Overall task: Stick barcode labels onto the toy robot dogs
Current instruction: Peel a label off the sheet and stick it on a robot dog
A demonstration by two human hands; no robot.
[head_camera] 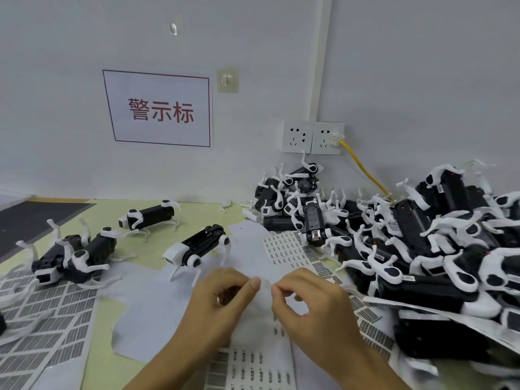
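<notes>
Head view looks down on both hands meeting low in the middle, fingertips pinched together over a label sheet [261, 313] of white backing paper. The left hand [225, 299] is curled, thumb pressed to forefinger; the right hand [306, 299] is curled too, its thumb and forefinger nipping at the same spot. Something small and pale sits between the fingertips, probably a barcode label, though it is too blurred to be sure.

Just beyond the hands stands one toy robot dog [197, 246], black body, white head and legs, upright on the counter [107, 313]. Three more dogs lie to the left: one standing farther back [149, 216], two tangled together near the left edge [76, 254]. To the right is a big heap of dogs [422, 249], piled on their sides and backs, reaching from the wall down to the near right corner, close beside the right hand.

The counter is pale yellow-green, strewn with sheets of barcode labels: a grey-striped sheet at the left [42, 319], a sheet of small labels behind the hands [289, 249], more under the wrists [253, 364].

Behind is a plain white wall with a red-bordered paper sign [160, 109], two adhesive hooks [227, 80], and a pair of sockets [312, 137] with a yellow cable [363, 167] running down into the heap.
</notes>
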